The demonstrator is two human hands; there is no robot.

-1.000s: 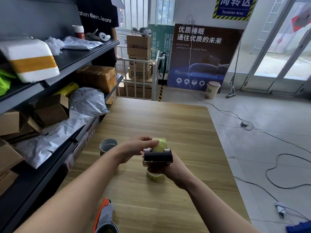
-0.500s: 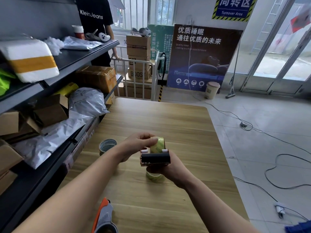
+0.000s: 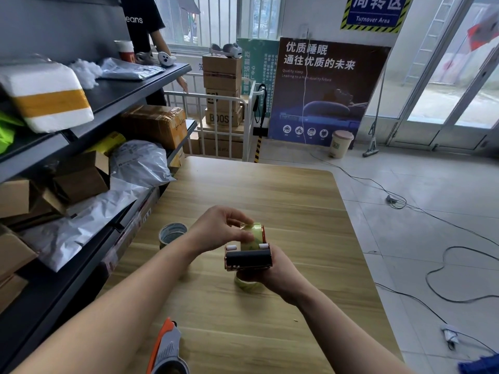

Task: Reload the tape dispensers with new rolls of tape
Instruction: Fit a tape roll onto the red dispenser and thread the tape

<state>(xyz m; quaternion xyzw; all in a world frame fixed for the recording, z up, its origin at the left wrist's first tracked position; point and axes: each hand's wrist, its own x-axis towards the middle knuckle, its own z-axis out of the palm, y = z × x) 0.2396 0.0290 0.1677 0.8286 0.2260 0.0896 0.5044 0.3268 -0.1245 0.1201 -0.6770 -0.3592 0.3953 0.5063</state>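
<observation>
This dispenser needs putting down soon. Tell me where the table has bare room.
Bare wood: the far half of the table, beyond the left hand, and the strip between the right hand and the right edge. Crowded: left side, by the grey roll; near edge, by the orange dispenser.

Ahead of you: blue wall sign (image 3: 372, 16) reads "Turnover Area". Dark poster (image 3: 324, 90): "优质睡眠 通往优质的未来", "Quality sleep". Stacked carton (image 3: 222, 118): "BOOST". Black shirt (image 3: 140, 21) of the person by your shelf: "eans", rest cut off.
</observation>
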